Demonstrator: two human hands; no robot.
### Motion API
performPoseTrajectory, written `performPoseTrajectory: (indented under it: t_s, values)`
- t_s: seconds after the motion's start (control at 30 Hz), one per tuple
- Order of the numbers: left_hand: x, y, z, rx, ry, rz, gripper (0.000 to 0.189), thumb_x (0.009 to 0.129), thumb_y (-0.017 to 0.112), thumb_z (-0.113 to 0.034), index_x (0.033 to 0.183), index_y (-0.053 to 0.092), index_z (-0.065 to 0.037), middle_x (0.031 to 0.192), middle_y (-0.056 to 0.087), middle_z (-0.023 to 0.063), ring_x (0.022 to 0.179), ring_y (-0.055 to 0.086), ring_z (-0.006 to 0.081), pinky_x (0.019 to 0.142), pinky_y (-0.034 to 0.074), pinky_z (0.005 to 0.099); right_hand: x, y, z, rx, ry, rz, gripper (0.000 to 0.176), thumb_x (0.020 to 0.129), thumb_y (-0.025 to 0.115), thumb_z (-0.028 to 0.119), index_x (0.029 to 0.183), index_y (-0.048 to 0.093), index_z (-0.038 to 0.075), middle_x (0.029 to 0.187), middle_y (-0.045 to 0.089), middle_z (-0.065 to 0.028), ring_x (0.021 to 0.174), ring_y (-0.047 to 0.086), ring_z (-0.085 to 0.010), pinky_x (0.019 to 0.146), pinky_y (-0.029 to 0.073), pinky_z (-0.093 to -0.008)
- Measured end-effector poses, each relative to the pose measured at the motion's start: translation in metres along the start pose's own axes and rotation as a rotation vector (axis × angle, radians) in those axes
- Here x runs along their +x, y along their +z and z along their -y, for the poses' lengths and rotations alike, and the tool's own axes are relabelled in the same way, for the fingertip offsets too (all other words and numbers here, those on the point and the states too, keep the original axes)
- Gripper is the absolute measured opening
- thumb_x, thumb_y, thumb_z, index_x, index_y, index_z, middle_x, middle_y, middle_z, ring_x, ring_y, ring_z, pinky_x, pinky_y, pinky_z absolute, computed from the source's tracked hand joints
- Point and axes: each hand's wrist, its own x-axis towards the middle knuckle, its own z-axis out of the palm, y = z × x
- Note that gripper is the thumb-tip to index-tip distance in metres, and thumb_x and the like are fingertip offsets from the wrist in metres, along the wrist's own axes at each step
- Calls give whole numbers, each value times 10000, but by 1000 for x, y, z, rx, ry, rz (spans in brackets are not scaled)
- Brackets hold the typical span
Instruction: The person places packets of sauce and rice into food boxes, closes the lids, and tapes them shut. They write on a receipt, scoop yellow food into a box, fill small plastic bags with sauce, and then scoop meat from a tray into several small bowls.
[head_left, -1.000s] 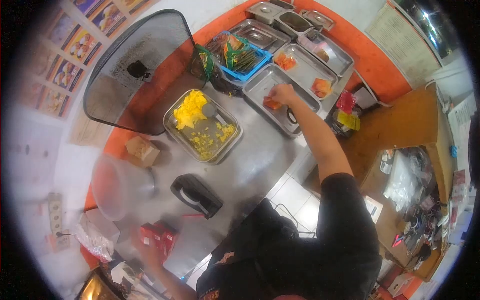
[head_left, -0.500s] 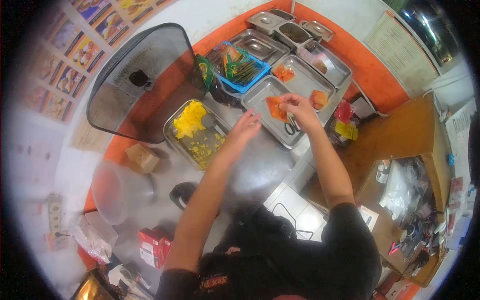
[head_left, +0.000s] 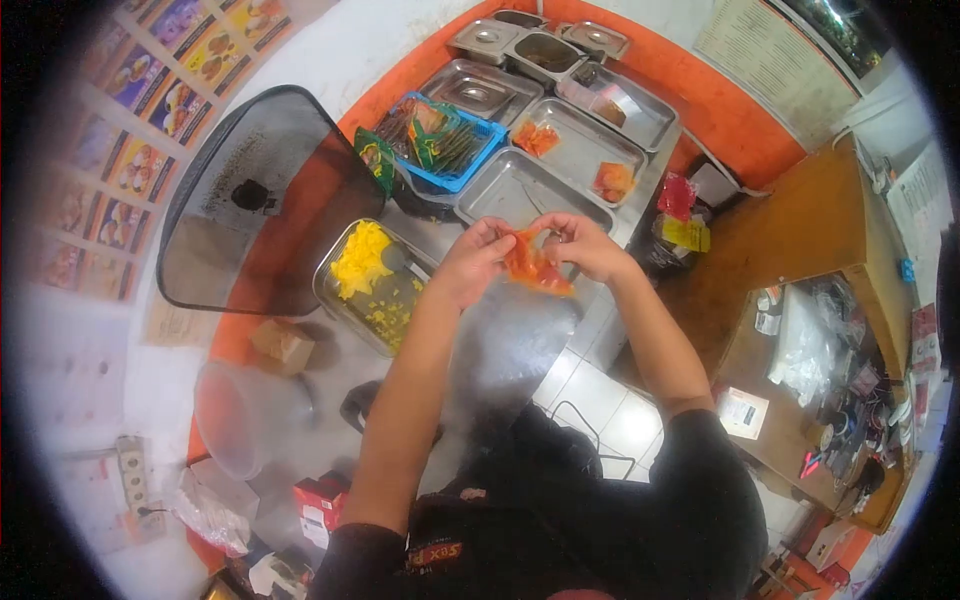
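Between my two hands hangs a thin, clear plastic bag with orange-red contents (head_left: 537,272). My left hand (head_left: 474,264) pinches its upper left edge. On the other side, the fingers of my right hand (head_left: 583,246) are closed on its upper right part. Both hands hold it over the near edge of a steel tray (head_left: 520,180). Two similar orange-red bags, one at the back (head_left: 536,139) and one at the right (head_left: 613,181), lie in the neighbouring steel tray (head_left: 585,140).
A steel tray (head_left: 340,308) with yellow pieces (head_left: 360,258) stands left of my left hand. Behind are a blue basket (head_left: 460,182) of green-and-orange packets and lidded steel pans (head_left: 485,38). A mesh cover (head_left: 270,200) leans on the wall; a clear tub (head_left: 228,420) stands at left.
My right hand has lifted the orange-red bag from the tray and brought it nearer me. My left hand has come in and gripped its other side. The view has shifted slightly.
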Motion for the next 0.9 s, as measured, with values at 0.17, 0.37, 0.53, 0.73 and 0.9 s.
performPoseTrajectory:
  t_s: [0.17,0.37,0.53,0.73,0.9]
  values:
    - [-9,-3,-13,74,-14,-22,128,916,606,-78,1024,548,-114,1008,571,2,980,558,126,860,465,325,7,19,-3,-69,-52,105,338,797,675,14,1122,586,24,871,626,7,764,585,-77,686,471,-244]
    - [-11,-21,-11,28,69,-123,116,917,574,-26,1014,553,-86,998,577,13,938,567,122,841,470,287,21,13,-17,-283,-62,90,154,818,694,50,961,662,1,852,648,-9,779,596,-83,704,481,-238]
    - [-9,-34,0,183,135,-230,104,936,538,-29,1024,533,-85,1043,595,53,963,607,184,800,537,356,20,15,-15,-346,-75,-17,111,829,684,58,913,671,-13,820,657,-28,758,597,-97,706,488,-251]
    - [-11,-38,21,74,310,-357,118,920,540,20,994,550,-72,1024,596,74,946,602,181,858,504,332,16,17,-19,-468,-123,-81,145,833,681,86,928,665,-22,806,660,-51,728,595,-105,652,496,-268]
    - [-16,-32,27,-55,355,-457,106,927,548,7,1012,547,-56,1014,590,74,949,599,187,881,492,345,10,23,-13,-468,-78,-112,153,833,677,87,933,661,-28,799,659,-53,711,594,-109,628,494,-275]
